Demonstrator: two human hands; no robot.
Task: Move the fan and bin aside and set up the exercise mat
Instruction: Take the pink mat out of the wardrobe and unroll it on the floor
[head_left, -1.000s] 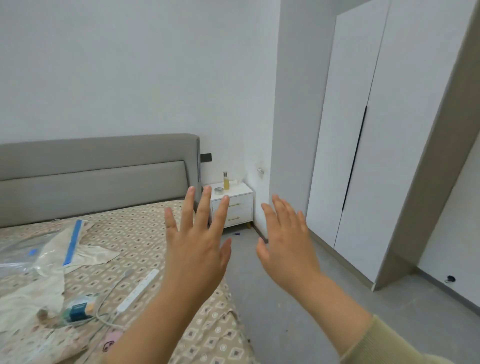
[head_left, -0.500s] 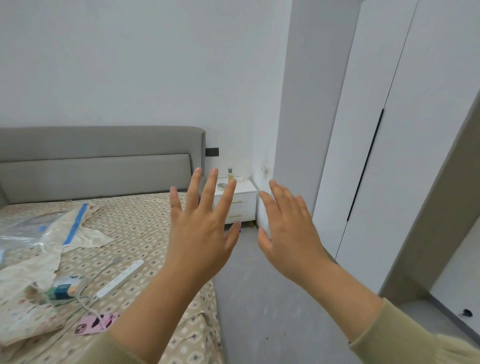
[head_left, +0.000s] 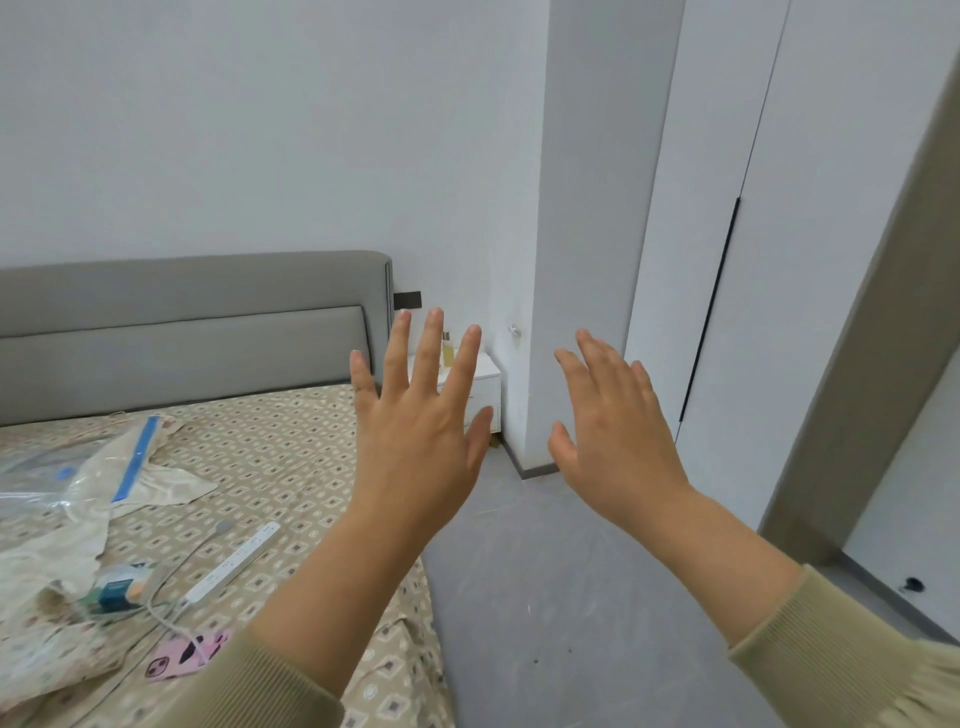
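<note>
While ribbed olive sleeves cut off at the bottom edge, the left hand and right hand hang raised, fingers spread, holding nothing. At nine o'clock a diamond-patterned bedsheet carries a slim white power strip. At twelve, the left fingers half hide a white nightstand. Where fan, bin and mat stand cannot be told.

Location: a bedroom in a home. To the left of my left hand lies a bed covered by a beige diamond-patterned sheet, backed by a grey padded fabric headboard. Behind that hand's fingers, a small white bedside cabinet stands against the plain white wall. Beyond my right hand, to its right, rise tall flat white wardrobe doors. Below both hands runs a smooth grey floor.
</note>
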